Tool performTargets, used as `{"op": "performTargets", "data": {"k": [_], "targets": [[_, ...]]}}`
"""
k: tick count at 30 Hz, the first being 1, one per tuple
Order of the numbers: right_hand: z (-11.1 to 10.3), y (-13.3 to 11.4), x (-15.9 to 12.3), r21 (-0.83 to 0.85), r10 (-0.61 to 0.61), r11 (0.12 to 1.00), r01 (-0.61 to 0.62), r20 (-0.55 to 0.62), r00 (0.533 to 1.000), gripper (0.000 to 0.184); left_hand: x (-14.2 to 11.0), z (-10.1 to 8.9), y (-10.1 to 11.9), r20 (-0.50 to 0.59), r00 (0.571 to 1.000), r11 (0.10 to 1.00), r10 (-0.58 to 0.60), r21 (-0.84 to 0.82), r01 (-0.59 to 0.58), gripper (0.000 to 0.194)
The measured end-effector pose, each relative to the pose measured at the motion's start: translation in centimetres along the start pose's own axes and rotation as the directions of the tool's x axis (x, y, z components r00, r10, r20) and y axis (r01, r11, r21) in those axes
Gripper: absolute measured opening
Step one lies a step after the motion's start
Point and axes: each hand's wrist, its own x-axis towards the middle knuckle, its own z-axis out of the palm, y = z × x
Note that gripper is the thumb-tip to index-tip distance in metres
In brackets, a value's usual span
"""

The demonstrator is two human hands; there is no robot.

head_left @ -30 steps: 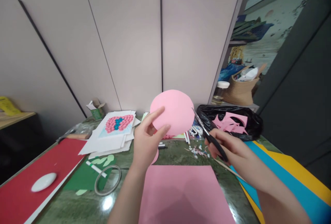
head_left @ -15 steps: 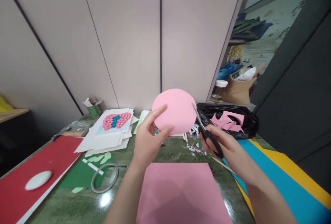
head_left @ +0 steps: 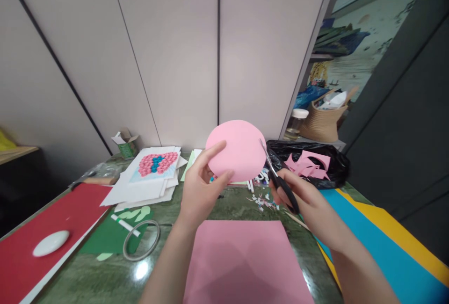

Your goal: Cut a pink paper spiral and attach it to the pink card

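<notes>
A rounded pink paper piece [head_left: 242, 149] is held up above the table, pinched at its lower left between the thumb and fingers of my left hand [head_left: 202, 187]. Black-handled scissors [head_left: 282, 187] are in my right hand [head_left: 298, 194], whose fingers wrap round the handles. The scissor blades lie at the right edge of the pink paper, one of them in front of it. Below both hands, a larger pink sheet [head_left: 245, 257] lies flat on the green table [head_left: 168, 266].
Pink offcuts [head_left: 308, 166] fill a black plastic bag [head_left: 342, 168] at right. Blue [head_left: 365, 229] and yellow sheets lie nearer. Left are a decorated picture [head_left: 154, 166] on white papers, a grey ring [head_left: 142, 241], a marker [head_left: 124, 224], a white oval object [head_left: 51, 243] and red paper [head_left: 77, 206].
The scissors have turned slightly at the paper's right edge, their handles shifting a little left with my right hand. The left hand and paper hold almost still.
</notes>
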Motion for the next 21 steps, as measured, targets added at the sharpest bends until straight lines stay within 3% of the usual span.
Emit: {"op": "performTargets", "data": {"k": [21], "targets": [[-0.35,-0.10,-0.15,-0.060,-0.018,0.998,0.019,0.027,0.999,0.022,0.23,-0.41,-0.16,0.014,0.998,0.998,0.058,-0.038,-0.058,0.046]]}}
